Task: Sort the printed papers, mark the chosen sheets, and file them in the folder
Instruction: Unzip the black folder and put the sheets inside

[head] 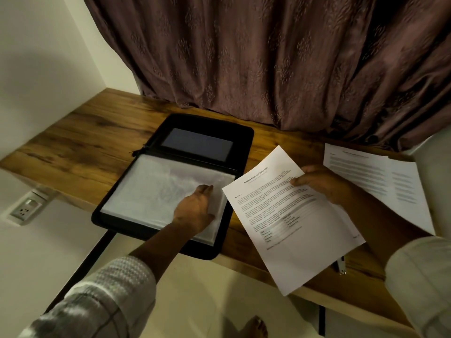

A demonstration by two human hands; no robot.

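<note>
two bare hands are at work over a brown wood-grain counter (pixel 80 142) that runs along a white wall, with a brownish patterned curtain (pixel 268 57) hanging behind it. a black zip-around document folder (pixel 241 142) lies open on the counter, its far flap showing a dark rectangular pocket and its near half filled with cloudy, translucent plastic sleeves (pixel 151 191) that look wrinkled and faintly glossy. the left hand (pixel 192 211) rests palm down on the right part of those sleeves, its fingers (pixel 206 190) held together and laid flat against the plastic, not clamped on anything. just to the right of the folder, the right hand (pixel 322 182) holds up a white printed sheet headed "sample financial statement" (pixel 288 228); the thumb lies on the printed face and the other fingers are hidden behind, so the fingers are pinched on the sheet's upper right edge. this sheet is tilted, its top toward the curtain, and carries blocks of small text, grey shaded bands and a small table low on the page; its lower corner hangs past the counter's near edge. further right, a loose spread of white printed papers (pixel 380 176) lies flat on the counter, their lines too blurred to read. a small dark and metallic item (pixel 341 265) shows near the counter's edge, partly hidden by the held sheet; i cannot tell what it is. both wrists wear pale textured sleeves (pixel 114 289).
</note>
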